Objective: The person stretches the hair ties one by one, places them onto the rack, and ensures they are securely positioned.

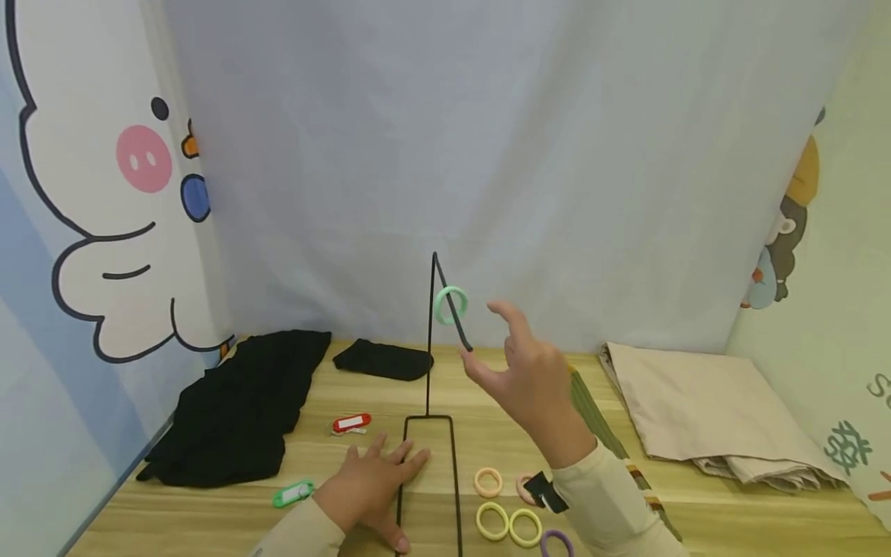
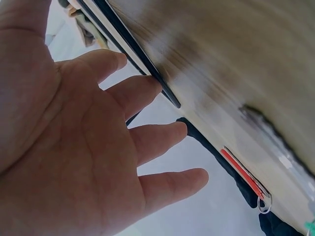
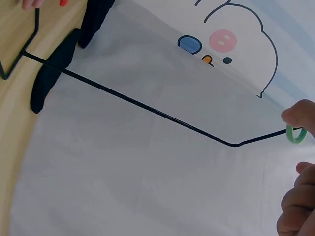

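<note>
Head view showed the left hand [image 1: 372,483] lying flat on the table [image 1: 209,518], fingers straight, pressing on the base of the wire stand [image 1: 430,371]. The right hand [image 1: 532,379] was raised just beside the stand's bent arm, fingers relaxed and holding nothing. A green ring [image 1: 450,305] hung on that sloping arm, near the fingertips. Yellow, pink and purple rings [image 1: 508,520] lay on the table under the right wrist, with a red tag [image 1: 351,423] left of the stand.
</note>
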The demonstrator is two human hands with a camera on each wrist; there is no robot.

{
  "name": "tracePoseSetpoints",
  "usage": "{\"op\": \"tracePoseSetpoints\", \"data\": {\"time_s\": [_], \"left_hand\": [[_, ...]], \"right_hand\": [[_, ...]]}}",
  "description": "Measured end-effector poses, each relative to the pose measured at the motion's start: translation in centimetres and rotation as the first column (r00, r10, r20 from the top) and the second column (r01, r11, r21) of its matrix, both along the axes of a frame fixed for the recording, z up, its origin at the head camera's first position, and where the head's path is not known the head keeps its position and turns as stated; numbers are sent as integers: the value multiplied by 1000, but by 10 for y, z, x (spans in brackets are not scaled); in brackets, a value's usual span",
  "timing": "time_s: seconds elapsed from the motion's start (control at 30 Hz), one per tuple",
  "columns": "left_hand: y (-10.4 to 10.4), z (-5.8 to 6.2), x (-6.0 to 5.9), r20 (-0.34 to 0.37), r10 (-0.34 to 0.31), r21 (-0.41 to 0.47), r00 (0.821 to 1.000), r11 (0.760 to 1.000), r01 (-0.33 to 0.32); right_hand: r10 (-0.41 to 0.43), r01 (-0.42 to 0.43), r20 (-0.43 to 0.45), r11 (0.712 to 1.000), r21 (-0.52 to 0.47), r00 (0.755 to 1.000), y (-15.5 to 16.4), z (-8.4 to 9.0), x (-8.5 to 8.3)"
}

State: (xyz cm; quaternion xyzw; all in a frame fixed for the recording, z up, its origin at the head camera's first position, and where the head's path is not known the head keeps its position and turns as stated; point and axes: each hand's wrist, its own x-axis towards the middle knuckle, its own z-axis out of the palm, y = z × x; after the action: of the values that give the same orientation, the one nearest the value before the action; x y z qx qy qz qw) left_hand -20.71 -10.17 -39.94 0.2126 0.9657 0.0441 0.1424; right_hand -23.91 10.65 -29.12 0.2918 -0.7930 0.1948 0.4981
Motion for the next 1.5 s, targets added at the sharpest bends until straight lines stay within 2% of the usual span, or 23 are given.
{"op": "tracePoseSetpoints", "data": {"time_s": [0.13,0.23,0.3,0.4,0.47,0.6,0.63,0.7,0.73,0.83,0.97,1.03,1.07,1.13,1.2,1.33,1.5], "left_hand": [[0,2,1,-11,2,-13,1000,1000,-2],[1,2,1,-9,-1,-23,1000,1000,0],[1,2,0,-4,-1,-21,1000,1000,1],[1,1,0,9,3,-7,1000,1000,-3],[1,1,0,12,4,-1,1000,1000,-4],[1,0,1,13,3,6,1000,1000,-3],[1,0,1,11,2,11,1000,1000,-2],[1,-1,2,6,-1,18,1000,1000,1],[1,-1,2,2,-2,22,1000,1000,2],[1,-1,3,-17,-9,30,1000,1000,9],[0,0,3,-25,-12,29,1000,1000,12],[0,0,2,-20,-14,27,1000,1000,14],[0,0,2,-18,-14,27,1000,1000,14],[0,0,1,-12,-15,27,1000,1000,15],[0,0,1,-5,-12,28,1000,1000,13],[0,0,1,2,-5,26,1000,1000,5],[0,0,1,4,-4,19,1000,1000,4]], "right_hand": [[0,3,133,1000,-20,991,16,-21,4],[-55,59,261,998,-10,964,27,-38,6],[-101,105,360,994,8,927,33,-49,8],[-160,159,488,986,43,858,41,-63,10],[-178,175,539,983,58,824,46,-69,10],[-182,164,607,983,86,773,53,-77,13],[-183,160,639,983,95,747,55,-78,14],[-181,133,711,983,123,680,60,-79,14],[-179,111,751,984,141,635,63,-79,14],[-140,4,875,988,156,463,74,-81,13],[-18,-174,973,983,59,231,90,-85,10],[8,-232,990,972,26,144,95,-87,8],[11,-259,993,966,21,120,98,-88,8],[1,-303,995,952,30,101,101,-90,7],[-7,-339,994,940,43,105,102,-93,6],[3,-384,988,921,58,155,100,-98,3],[-4,-377,975,922,90,221,98,-106,3]]}}
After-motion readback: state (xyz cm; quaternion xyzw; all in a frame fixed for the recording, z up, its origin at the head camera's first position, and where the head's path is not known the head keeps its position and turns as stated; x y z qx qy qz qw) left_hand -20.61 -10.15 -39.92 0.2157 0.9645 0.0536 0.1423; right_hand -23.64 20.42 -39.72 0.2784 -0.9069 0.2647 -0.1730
